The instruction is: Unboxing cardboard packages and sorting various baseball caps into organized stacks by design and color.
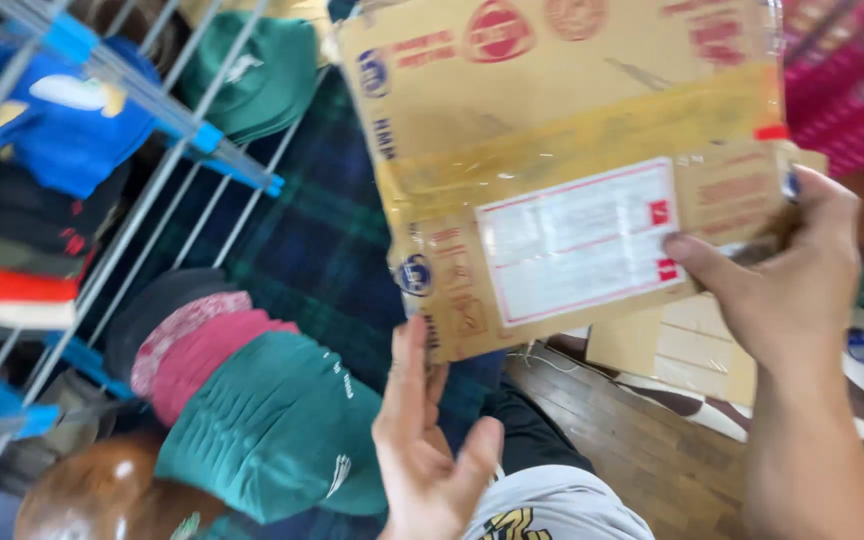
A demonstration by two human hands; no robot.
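Note:
A flat brown cardboard parcel (pixel 552 130) with tape and a white shipping label fills the upper middle of the head view. My right hand (pixel 782 270) grips its lower right corner, thumb on the label's edge. My left hand (pixel 427 440) is open just under the parcel's lower left corner, with its fingertips touching or nearly touching the cardboard edge. Below the hands show my grey shirt and dark trousers.
A metal drying rack (pixel 152 110) with blue clips crosses the left. Green caps (pixel 272 420) and a pink one hang near dark plaid cloth (pixel 312 240). Cardboard sheets (pixel 682 350) lie on the wood floor. A pink crate (pixel 852 90) stands at top right.

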